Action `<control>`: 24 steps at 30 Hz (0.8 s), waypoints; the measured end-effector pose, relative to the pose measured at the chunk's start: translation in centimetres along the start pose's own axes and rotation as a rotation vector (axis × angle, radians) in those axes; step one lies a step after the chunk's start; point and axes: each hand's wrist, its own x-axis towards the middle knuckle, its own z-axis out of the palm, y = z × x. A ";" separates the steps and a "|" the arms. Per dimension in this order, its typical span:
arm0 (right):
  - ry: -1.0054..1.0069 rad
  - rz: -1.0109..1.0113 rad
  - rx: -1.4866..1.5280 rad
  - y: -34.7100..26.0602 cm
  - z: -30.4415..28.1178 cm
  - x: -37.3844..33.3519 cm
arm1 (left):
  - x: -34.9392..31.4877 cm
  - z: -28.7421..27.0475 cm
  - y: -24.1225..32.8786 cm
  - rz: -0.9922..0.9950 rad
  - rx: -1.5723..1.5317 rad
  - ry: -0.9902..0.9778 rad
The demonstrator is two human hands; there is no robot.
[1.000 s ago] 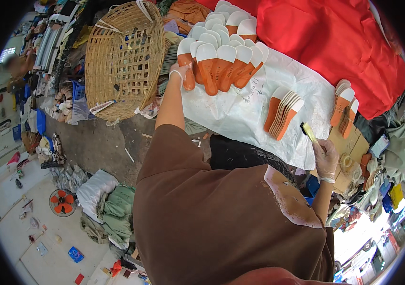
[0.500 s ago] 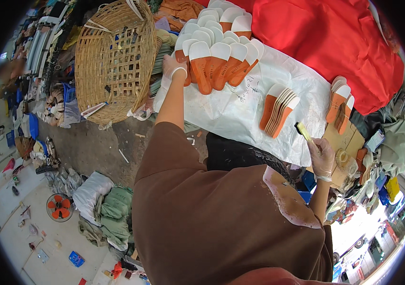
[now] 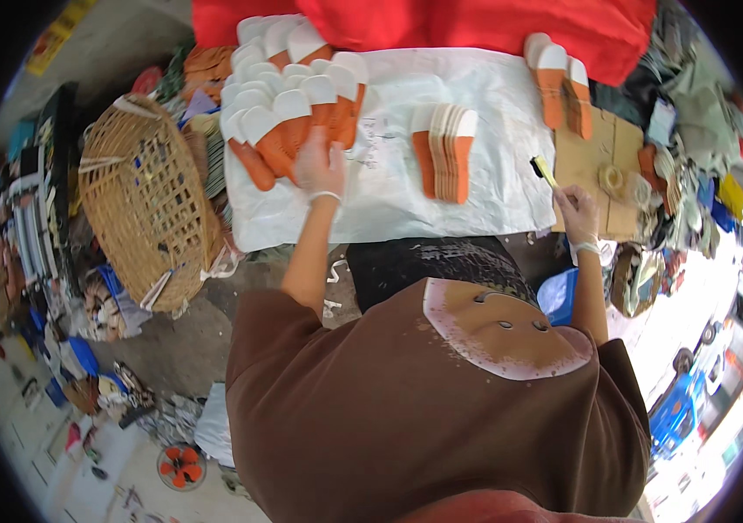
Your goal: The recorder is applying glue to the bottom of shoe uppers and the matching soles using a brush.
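A pile of insoles [image 3: 293, 106], white at the toe and orange-brown toward the heel, lies fanned out on the left of a white sheet [image 3: 371, 205]. My left hand [image 3: 319, 167], in a thin clear glove, reaches to the pile's near edge. Its fingers lie stretched against the orange heel ends, the thumb apart. In my right hand [image 3: 579, 213], also gloved, is a small brush [image 3: 544, 170] with a pale yellow handle and dark bristles, held up beside the sheet's right edge. Between the hands lies a neat overlapping row of insoles [image 3: 446, 152].
Two small insole stacks [image 3: 551, 87] lie at the far right, near cardboard [image 3: 608, 148] holding a tape roll [image 3: 612, 181]. Red cloth [image 3: 476, 30] covers the far side. A wicker basket [image 3: 149, 200] leans at the left; a black seat [image 3: 441, 270] stands before me.
My view has turned, shifting the whole scene. The left hand has gone from the pile's left side to its near edge, further right. My right hand still grips the brush.
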 end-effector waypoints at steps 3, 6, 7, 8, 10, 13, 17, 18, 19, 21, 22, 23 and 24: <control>0.040 0.153 0.120 4.9 1.0 -0.7 | -1.2 4.9 10.5 0.262 -0.178 -0.440; 0.068 0.202 0.141 8.0 1.2 -1.4 | -0.3 9.6 17.0 0.437 -0.151 -0.669; 0.081 0.218 0.139 8.3 1.0 -1.7 | 0.5 11.2 18.9 0.441 0.058 -0.885; 0.072 0.255 0.159 8.5 0.7 -2.0 | 1.3 13.0 20.3 0.442 0.278 -1.090; 0.071 0.258 0.181 9.0 -0.1 -1.8 | 1.2 17.6 18.7 0.536 0.383 -0.814; 0.131 0.338 0.093 13.4 -1.5 -2.1 | 3.0 20.6 20.5 0.550 0.531 -0.817; 0.212 0.504 0.124 20.4 -2.8 0.8 | 4.2 23.4 19.0 0.480 0.761 -0.945; 0.266 0.570 0.117 22.9 -2.8 1.8 | 4.2 23.6 19.5 0.466 0.751 -0.962; 0.318 0.638 0.111 25.2 -3.0 2.9 | 4.1 23.7 20.2 0.488 0.751 -0.951; 0.326 0.709 0.148 27.8 -4.0 5.1 | 3.3 23.3 21.2 0.527 0.762 -0.945; 0.318 0.752 0.173 28.7 -4.4 6.4 | 2.9 23.0 21.5 0.534 0.693 -0.864; 0.322 0.761 0.187 30.0 -4.5 7.7 | 2.4 22.7 21.9 0.538 0.621 -0.784; 0.310 0.747 0.145 31.2 -4.5 9.0 | 1.9 22.3 22.2 0.549 0.631 -0.785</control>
